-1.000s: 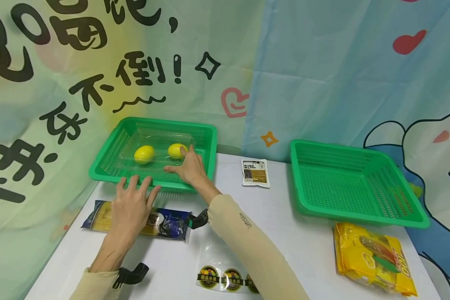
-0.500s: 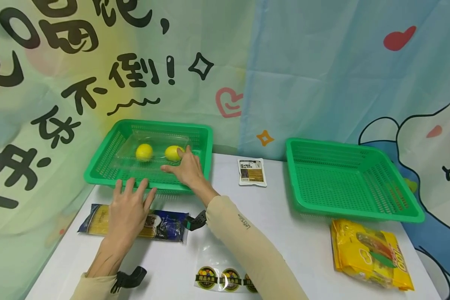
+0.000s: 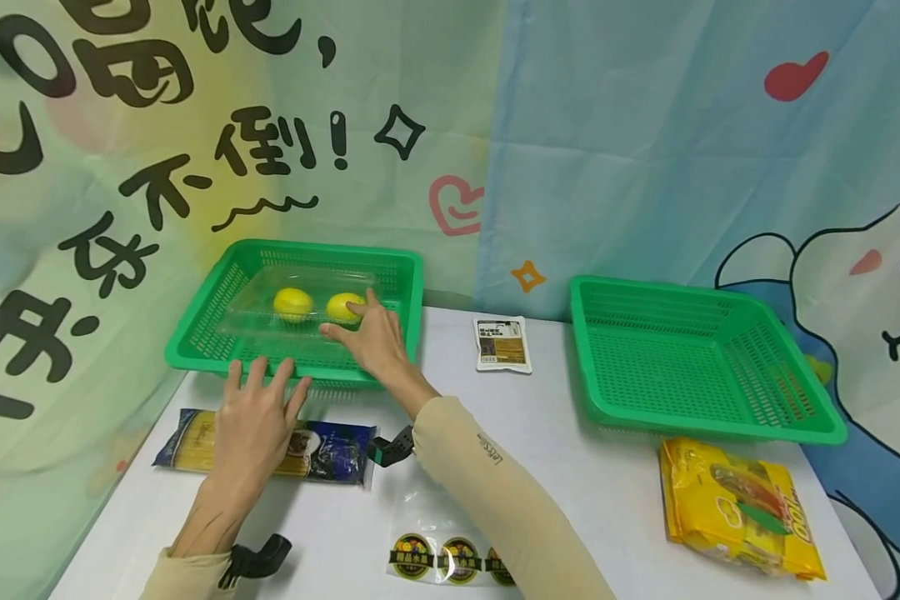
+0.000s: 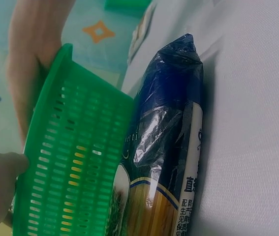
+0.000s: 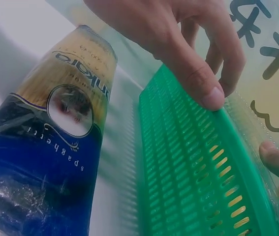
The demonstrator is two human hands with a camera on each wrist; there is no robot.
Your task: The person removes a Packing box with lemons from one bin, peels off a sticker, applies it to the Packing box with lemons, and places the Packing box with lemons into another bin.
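Note:
In the head view, a clear plastic box (image 3: 258, 287) with two lemons (image 3: 293, 305) inside lies in the left green basket (image 3: 407, 283). My right hand (image 3: 375, 340) holds the box's right end, with the thumb near its front edge and the fingers beside the right lemon (image 3: 345, 307). My left hand (image 3: 253, 421) has spread fingers at the basket's front rim; the right wrist view shows its thumb (image 5: 212, 98) touching that rim. Beneath the left hand, a blue spaghetti packet (image 3: 337, 452) lies on the table, partly covered by the hand.
To the right stands another green basket (image 3: 660, 358), with a yellow food packet (image 3: 742, 508) in front of it. A small white and brown sachet (image 3: 503, 343) lies between the baskets. A clear bag with round labels (image 3: 412, 556) sits partly under the right sleeve.
The left lemon has shifted rightward inside the box, so the two lemons sit closer together. Both hands keep nearly the same places on box and basket. The head view has shifted slightly.

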